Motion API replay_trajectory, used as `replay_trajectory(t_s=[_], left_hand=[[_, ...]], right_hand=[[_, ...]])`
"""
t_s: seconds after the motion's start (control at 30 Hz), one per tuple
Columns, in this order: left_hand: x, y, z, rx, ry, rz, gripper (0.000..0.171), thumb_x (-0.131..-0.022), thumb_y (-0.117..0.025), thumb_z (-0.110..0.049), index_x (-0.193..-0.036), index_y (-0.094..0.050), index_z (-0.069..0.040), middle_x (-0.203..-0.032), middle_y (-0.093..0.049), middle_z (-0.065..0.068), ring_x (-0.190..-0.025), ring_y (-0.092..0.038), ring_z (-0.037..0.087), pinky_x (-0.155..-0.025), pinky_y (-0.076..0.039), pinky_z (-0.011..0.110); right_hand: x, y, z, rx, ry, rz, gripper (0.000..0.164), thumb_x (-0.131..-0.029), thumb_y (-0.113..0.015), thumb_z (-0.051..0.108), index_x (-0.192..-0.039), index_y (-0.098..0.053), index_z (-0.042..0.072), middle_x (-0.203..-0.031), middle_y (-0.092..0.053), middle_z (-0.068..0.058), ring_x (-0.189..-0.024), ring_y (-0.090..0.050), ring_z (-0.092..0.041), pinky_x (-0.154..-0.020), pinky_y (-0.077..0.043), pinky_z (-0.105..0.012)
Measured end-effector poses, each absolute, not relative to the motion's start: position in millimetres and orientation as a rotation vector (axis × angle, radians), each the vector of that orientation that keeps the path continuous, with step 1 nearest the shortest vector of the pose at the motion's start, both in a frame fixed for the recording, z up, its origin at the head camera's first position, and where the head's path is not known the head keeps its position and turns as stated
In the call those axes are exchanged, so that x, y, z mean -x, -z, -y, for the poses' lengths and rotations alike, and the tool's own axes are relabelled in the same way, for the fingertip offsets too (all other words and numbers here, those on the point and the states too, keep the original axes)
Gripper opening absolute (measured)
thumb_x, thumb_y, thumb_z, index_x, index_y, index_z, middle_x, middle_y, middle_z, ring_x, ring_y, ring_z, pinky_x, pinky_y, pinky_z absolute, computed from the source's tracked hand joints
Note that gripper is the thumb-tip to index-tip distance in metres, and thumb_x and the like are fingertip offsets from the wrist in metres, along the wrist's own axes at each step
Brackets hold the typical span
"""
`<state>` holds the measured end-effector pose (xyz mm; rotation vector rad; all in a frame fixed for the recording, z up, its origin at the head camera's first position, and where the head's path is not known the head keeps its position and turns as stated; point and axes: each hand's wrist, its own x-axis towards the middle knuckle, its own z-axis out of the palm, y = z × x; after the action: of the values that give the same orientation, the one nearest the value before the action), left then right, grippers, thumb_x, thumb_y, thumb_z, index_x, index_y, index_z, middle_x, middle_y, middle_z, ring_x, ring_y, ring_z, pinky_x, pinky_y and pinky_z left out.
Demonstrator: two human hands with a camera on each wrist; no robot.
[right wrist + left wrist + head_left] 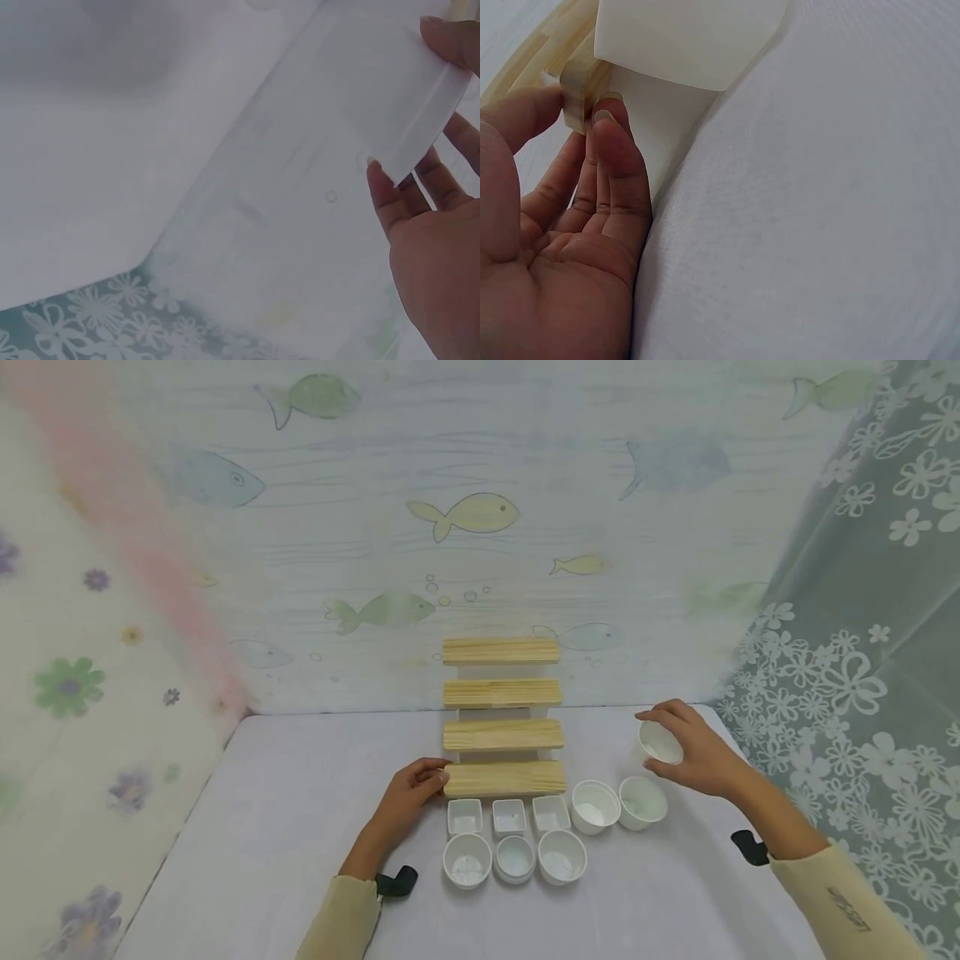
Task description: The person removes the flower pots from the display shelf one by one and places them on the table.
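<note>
My right hand (688, 752) holds a small white bowl (660, 743) by its rim, above the table's right side. In the right wrist view, the thumb and fingers lie on opposite sides of that white bowl (390, 97). The left hand (408, 795) pinches the left end of the lowest wooden board (506, 779) of a stepped rack. Seen from the left wrist, the thumb is on one side of the board's end (576, 94) and the fingertips on the other. A white panel (675, 45) of the rack rises beside those fingers.
In front of the rack stand three square white dishes, one of them the middle dish (509, 817). Several round white bowls, such as this one (562, 857), are nearby; two (642, 802) sit toward the right. A fish-patterned wall covering (480, 568) hangs behind the white table (300, 827).
</note>
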<state>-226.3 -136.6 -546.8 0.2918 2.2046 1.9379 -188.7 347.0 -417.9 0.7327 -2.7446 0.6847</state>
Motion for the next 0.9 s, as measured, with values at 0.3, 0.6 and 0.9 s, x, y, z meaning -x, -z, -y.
replay_trajectory(t_s=[0.3, 0.6, 0.9], left_hand=[[238, 549, 139, -0.291, -1.947, -2.171, 0.035, -0.103, -0.073, -0.027, -0.133, -0.068, -0.009, -0.117, -0.074, 0.010, -0.103, -0.070, 0.022, -0.083, -0.059, 0.028], [248, 548, 142, -0.285, -1.922, -2.190, 0.036, -0.103, -0.073, -0.029, -0.133, -0.069, -0.010, -0.116, -0.074, 0.009, -0.103, -0.070, 0.022, -0.083, -0.058, 0.027], [254, 547, 143, -0.298, -1.918, -2.177, 0.037, -0.103, -0.074, -0.031, -0.133, -0.069, -0.010, -0.117, -0.074, 0.009, -0.104, -0.070, 0.022, -0.084, -0.059, 0.027]], right_hand=[[179, 425, -357, -0.624, -0.641, 2.788, 0.066, -0.079, -0.092, 0.008, -0.139, -0.062, 0.006, -0.130, -0.056, -0.016, -0.119, -0.054, -0.035, -0.097, -0.053, -0.062], [176, 432, -365, -0.596, -0.589, 2.764, 0.073, -0.073, -0.095, 0.006, -0.138, -0.062, 0.006, -0.130, -0.056, -0.012, -0.116, -0.057, -0.033, -0.091, -0.056, -0.058], [171, 439, -372, -0.604, -0.557, 2.797, 0.077, -0.072, -0.095, 0.005, -0.140, -0.059, 0.007, -0.135, -0.054, -0.012, -0.121, -0.054, -0.037, -0.096, -0.052, -0.063]])
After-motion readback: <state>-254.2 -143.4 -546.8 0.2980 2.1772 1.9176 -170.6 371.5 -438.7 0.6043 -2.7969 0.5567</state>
